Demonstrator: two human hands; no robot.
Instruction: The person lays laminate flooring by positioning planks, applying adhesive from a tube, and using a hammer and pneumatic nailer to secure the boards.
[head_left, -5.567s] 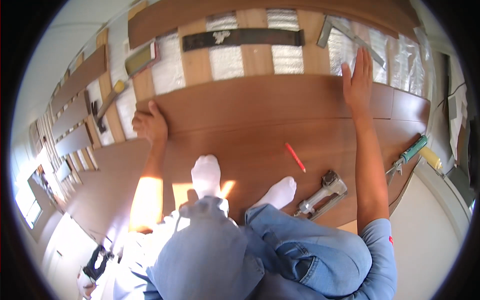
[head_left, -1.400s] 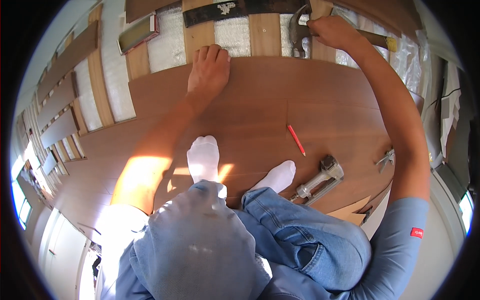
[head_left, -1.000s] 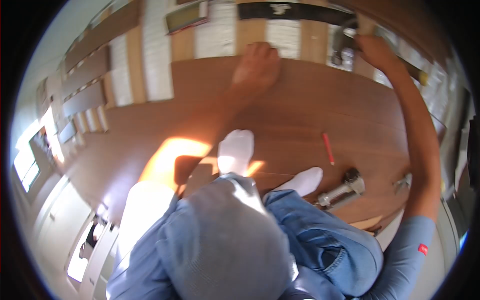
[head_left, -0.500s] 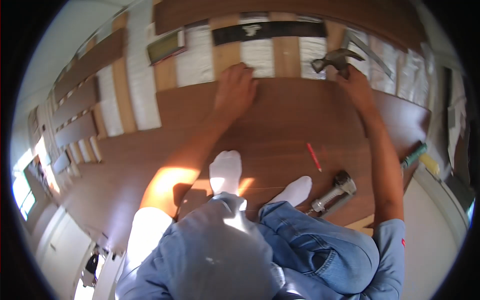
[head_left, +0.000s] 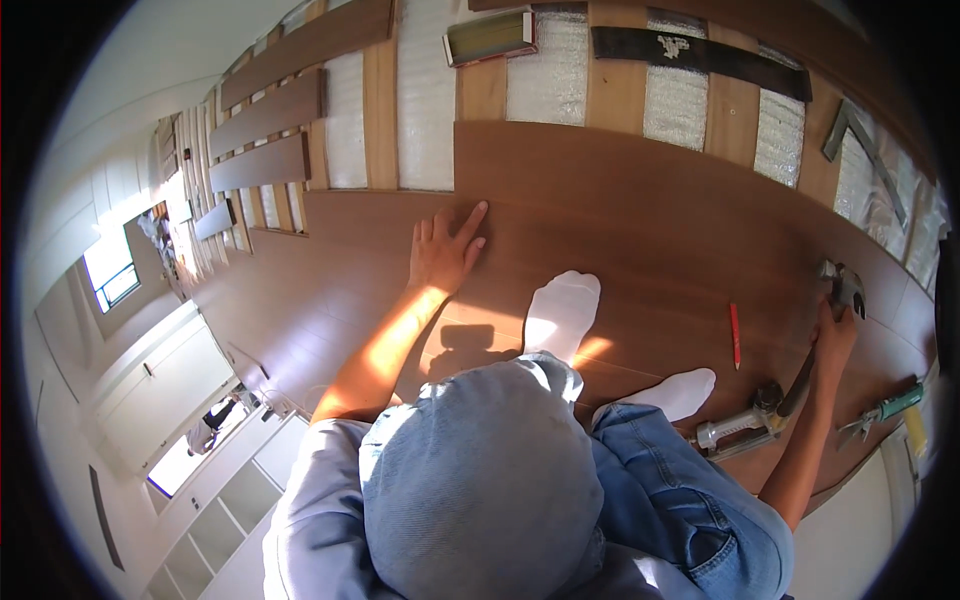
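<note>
My left hand [head_left: 445,248] rests on the brown floorboards [head_left: 590,215] with its fingers spread. Its index finger points along the boards, close to the stepped end of the last-laid board. Over at the right, my right hand [head_left: 835,338] grips a claw hammer [head_left: 842,287] by the handle, just below the metal head. The hammer is low over the boards, and whether it touches them I cannot tell. A red pencil [head_left: 735,335] lies on the floor left of the hammer. Nearer me lies a metal tool with a pale cylinder [head_left: 730,428], partly behind the hammer handle.
Beyond the laid boards, wooden battens [head_left: 613,95] alternate with silvery sheeting [head_left: 545,90]. On them lie a long black bar [head_left: 700,62], an open box [head_left: 490,40] and a metal square [head_left: 868,160]. Loose planks [head_left: 265,160] are at the far left. A green-handled tool [head_left: 890,405] lies right.
The view has swung left. My left hand has left the board's far edge and come down on the boards at the left. My right hand has brought the hammer back from that edge, nearer me.
</note>
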